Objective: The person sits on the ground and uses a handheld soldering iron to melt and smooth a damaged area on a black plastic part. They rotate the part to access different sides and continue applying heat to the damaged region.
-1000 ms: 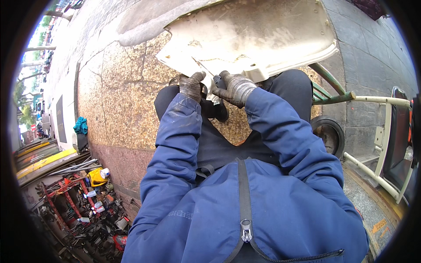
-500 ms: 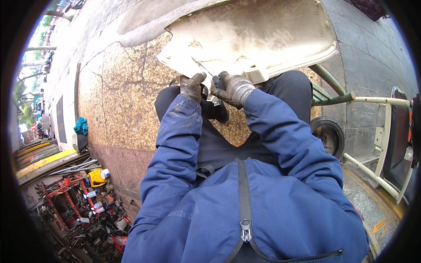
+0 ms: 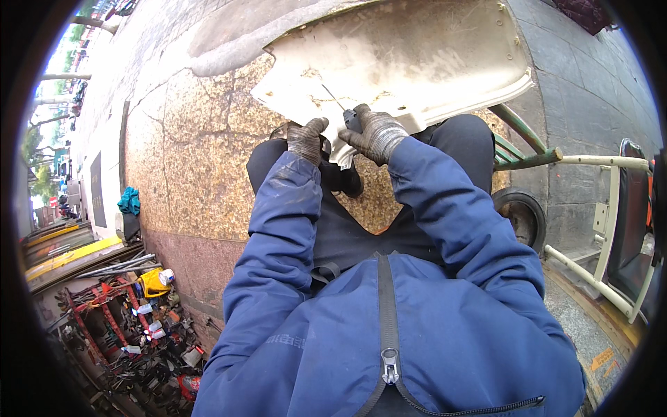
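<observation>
White sheet-metal panel (image 3: 410, 52), dirty and scuffed, is lying across the far part of the scene, its near edge resting over the person's knees and its far side stretching out over the speckled stone pavement (image 3: 187, 160); a thin metal rod (image 3: 332, 97) is running over its surface from the far left towards the hands; the right hand (image 3: 379, 133), in a grimy knitted glove, is curling its fingers round a small dark tool (image 3: 352, 119) and pressing it against the near edge of the panel, so the hand is closed in a grip on that tool; the left hand (image 3: 306, 139), gloved the same way, is sitting just left of the right one, fingers bent and bunched at the panel's near left corner, touching the edge, though whether it is pinching the metal or only bracing it I cannot tell; both blue jacket sleeves (image 3: 278, 229) are reaching away from the body towards the panel; to the right, a small black wheel (image 3: 520, 217) and a pale tubular frame (image 3: 597, 278) are standing near the person's leg, with a green bar (image 3: 521, 156) crossing just beyond them; far down on the near left, a cluttered pile of red tools (image 3: 118, 320) and a yellow container (image 3: 153, 281) are lying well apart from the work.
</observation>
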Available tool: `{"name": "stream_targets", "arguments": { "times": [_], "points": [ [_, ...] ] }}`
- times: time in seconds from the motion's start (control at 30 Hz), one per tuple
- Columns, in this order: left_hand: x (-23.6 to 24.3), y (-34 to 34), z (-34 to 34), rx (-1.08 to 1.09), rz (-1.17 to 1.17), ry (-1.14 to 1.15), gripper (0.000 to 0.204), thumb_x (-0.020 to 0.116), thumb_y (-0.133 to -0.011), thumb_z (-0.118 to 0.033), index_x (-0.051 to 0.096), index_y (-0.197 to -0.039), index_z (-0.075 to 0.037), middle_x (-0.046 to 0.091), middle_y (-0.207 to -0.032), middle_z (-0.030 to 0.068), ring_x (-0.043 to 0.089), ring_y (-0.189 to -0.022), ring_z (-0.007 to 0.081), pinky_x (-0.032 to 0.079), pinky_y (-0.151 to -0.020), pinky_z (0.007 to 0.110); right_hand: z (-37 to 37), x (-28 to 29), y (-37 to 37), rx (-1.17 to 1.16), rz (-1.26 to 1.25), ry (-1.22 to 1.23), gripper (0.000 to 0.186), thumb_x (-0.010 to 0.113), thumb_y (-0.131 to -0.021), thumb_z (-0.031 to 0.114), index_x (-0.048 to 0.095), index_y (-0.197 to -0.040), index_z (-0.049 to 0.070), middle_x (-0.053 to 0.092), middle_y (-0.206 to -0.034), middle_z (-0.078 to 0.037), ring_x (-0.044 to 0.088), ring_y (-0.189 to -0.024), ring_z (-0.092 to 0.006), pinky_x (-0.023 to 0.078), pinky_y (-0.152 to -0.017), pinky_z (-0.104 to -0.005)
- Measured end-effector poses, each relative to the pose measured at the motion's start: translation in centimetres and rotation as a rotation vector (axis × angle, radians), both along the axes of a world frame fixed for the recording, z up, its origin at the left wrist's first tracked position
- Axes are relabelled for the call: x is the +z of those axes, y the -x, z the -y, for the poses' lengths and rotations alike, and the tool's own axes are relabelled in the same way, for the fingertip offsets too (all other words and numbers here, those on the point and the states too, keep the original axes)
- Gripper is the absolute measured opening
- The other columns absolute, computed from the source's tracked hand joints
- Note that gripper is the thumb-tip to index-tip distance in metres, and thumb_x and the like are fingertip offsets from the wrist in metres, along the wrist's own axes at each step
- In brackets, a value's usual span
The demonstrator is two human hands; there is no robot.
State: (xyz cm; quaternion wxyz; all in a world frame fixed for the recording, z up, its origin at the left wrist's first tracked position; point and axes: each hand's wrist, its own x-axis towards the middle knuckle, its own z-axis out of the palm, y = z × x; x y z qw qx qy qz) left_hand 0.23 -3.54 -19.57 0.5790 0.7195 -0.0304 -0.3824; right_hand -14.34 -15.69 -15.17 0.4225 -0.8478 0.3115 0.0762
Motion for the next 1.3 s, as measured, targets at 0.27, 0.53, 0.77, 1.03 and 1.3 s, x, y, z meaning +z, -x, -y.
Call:
{"name": "stream_targets", "arguments": {
  "times": [0.27,0.53,0.77,1.03,1.3],
  "points": [
    [-0.1,0.1,0.2,0.039,-0.034,0.050,0.020,0.073,-0.073,-0.005,0.059,-0.087,-0.001,0.058,-0.071,0.0089,0.053,-0.050,0.0213,0.046,-0.044,0.037,0.7,-0.2,-1.5,0.018,-0.032,0.074,0.065,0.061,-0.086,0.047,0.049,-0.124,-0.004,0.064,-0.110,-0.028,0.062,-0.106,-0.0388,0.048,-0.093,-0.0437],
    [0.5,1.1,0.4,0.094,0.055,0.172,0.015,0.073,-0.076,-0.009,0.067,-0.084,0.001,0.063,-0.073,0.0066,0.056,-0.058,0.0170,0.045,-0.052,0.033,0.6,-0.9,-1.5,0.028,-0.020,0.074,0.065,0.059,-0.086,0.050,0.048,-0.122,-0.003,0.064,-0.103,-0.029,0.063,-0.100,-0.0413,0.050,-0.088,-0.0456],
    [-0.4,0.5,0.2,0.059,0.052,0.208,0.027,0.072,-0.073,-0.002,0.061,-0.097,0.002,0.064,-0.083,0.0108,0.061,-0.068,0.0227,0.052,-0.060,0.036,0.7,0.1,-1.6,0.021,-0.037,0.063,0.067,0.061,-0.086,0.047,0.046,-0.129,-0.001,0.063,-0.113,-0.026,0.061,-0.108,-0.0378,0.048,-0.094,-0.0435],
    [-1.3,0.0,0.1,0.014,0.116,0.200,0.021,0.074,-0.076,-0.008,0.067,-0.092,0.003,0.066,-0.084,0.0083,0.059,-0.067,0.0188,0.049,-0.062,0.034,0.9,0.1,-2.3,0.035,-0.023,0.083,0.065,0.061,-0.085,0.048,0.047,-0.126,-0.001,0.064,-0.107,-0.028,0.062,-0.104,-0.0408,0.048,-0.090,-0.0458],
    [-1.0,0.3,0.2,0.045,0.019,0.244,0.025,0.073,-0.074,-0.002,0.064,-0.097,0.003,0.065,-0.084,0.0090,0.061,-0.071,0.0198,0.050,-0.065,0.034,0.8,-0.4,-2.3,0.031,-0.027,0.058,0.065,0.061,-0.085,0.048,0.047,-0.125,-0.001,0.064,-0.109,-0.028,0.061,-0.105,-0.0407,0.048,-0.091,-0.0456]
  ]
}}
